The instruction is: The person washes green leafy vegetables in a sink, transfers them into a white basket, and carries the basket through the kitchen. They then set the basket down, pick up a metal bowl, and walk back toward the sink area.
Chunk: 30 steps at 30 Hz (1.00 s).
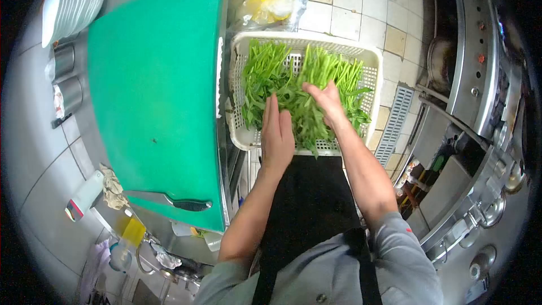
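Note:
A white perforated basket holds leafy greens in bunches, their pale stems toward the far side. My right hand is wrapped round a bunch of greens in the basket's middle, thumb on top. My left hand is at the near left part of the basket, its fingers straight and lying against the leaves, not closed round them. More greens lie to the right of my right hand.
Left of the basket is a green cutting board with a knife near its front edge. Stacked white plates stand at the far left. Plastic bags lie beyond the basket. A steel stove is on the right.

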Tool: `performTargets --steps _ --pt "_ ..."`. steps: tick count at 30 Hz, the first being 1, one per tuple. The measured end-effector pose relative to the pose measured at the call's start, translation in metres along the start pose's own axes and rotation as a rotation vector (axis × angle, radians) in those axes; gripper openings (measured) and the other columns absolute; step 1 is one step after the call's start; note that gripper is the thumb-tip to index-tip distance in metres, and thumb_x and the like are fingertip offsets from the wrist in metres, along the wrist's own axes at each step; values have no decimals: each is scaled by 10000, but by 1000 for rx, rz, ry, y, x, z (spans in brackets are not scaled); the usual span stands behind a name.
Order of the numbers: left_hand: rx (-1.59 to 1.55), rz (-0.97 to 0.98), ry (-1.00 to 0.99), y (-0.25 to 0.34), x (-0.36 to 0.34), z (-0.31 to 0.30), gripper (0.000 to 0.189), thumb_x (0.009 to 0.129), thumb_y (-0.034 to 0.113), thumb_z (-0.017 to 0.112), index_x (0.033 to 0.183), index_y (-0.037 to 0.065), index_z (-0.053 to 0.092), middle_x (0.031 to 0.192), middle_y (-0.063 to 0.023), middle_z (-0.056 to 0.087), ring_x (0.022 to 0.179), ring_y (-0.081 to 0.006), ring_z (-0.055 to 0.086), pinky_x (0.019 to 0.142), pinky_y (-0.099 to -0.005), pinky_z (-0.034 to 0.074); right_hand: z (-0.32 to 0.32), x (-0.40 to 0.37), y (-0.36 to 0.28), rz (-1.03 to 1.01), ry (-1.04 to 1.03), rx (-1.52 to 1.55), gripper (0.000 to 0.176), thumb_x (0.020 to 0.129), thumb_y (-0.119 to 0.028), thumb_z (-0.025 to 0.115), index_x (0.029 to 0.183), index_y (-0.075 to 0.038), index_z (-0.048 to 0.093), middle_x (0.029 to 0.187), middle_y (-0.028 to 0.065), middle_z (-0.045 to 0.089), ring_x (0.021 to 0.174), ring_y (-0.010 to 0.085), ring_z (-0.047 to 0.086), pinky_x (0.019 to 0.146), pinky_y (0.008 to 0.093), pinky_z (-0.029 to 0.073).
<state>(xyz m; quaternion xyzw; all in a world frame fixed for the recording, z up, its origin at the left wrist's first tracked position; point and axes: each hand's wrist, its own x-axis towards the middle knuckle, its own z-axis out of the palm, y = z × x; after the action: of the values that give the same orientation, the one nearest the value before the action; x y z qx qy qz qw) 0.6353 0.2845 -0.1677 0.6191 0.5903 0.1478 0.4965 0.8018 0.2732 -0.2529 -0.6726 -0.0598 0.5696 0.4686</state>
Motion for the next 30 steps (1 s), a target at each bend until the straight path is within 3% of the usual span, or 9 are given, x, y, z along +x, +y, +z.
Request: performTargets --steps 2,5,9,14,17,20,25,26,30 --pt "77 51 -9 8 -16 -8 555 1046 227 450 1494 -76 329 1541 -308 343 1448 -418 326 1186 -435 265 10 12 -1 79 103 -254 931 839 -255 796 1512 81 248 1365 259 552 1222 302 571 1032 413 467" --pt "190 118 -105 21 -40 -18 580 1026 214 489 1503 -66 317 1548 -331 305 1447 -465 297 1190 -473 248 -5 22 24 24 -16 -344 1102 857 -305 792 1555 85 34 1499 307 392 1340 343 470 1120 438 394" --pt "241 117 -249 31 -66 -34 572 986 195 549 1480 -36 377 1505 -338 361 1395 -493 350 1170 -505 277 -12 -22 -22 -36 -110 -601 1101 871 -359 769 1568 49 21 1583 321 232 1462 358 310 1178 451 321" --pt "88 211 -142 4 -86 -40 492 938 88 606 1396 -51 494 1407 -276 514 1328 -409 483 1121 -433 374 -38 -49 -35 -112 -164 -648 873 942 -260 679 1573 6 137 1585 250 291 1390 342 431 1104 420 425" --pt "-371 -165 73 -53 -112 -36 413 977 123 630 1343 -47 542 1135 -142 680 1042 -239 666 945 -327 512 -56 -65 -39 -244 -127 -510 684 958 -166 636 1530 -13 295 1452 227 481 1248 292 574 1015 377 497" --pt "-539 -401 92 -112 -124 -41 341 987 156 638 1269 -30 592 1049 -98 682 959 -207 682 864 -274 533 -83 -79 -39 -403 -37 -410 521 956 -111 616 1438 -15 446 1268 184 636 1103 245 657 935 351 531" --pt "-797 -985 382 -101 -99 -21 469 944 341 711 1273 52 542 1281 -136 603 1208 -241 562 1036 -481 431 -147 -90 -26 -627 320 -542 382 966 -76 608 1331 3 525 1143 113 638 983 161 633 850 284 540" --pt "-877 -930 208 -114 -89 -20 566 915 399 736 1332 97 500 1379 -135 542 1325 -266 468 1096 -563 341 -161 -89 -15 -641 309 -543 382 966 -76 608 1331 3 525 1143 113 638 983 161 633 850 284 540" --pt "-1407 -790 -7 -152 -59 9 470 955 309 691 1341 107 516 1339 -118 577 1293 -316 516 1087 -527 418 -199 -86 17 -571 421 -651 407 928 -99 643 1302 10 527 1142 129 600 919 199 635 819 315 550"
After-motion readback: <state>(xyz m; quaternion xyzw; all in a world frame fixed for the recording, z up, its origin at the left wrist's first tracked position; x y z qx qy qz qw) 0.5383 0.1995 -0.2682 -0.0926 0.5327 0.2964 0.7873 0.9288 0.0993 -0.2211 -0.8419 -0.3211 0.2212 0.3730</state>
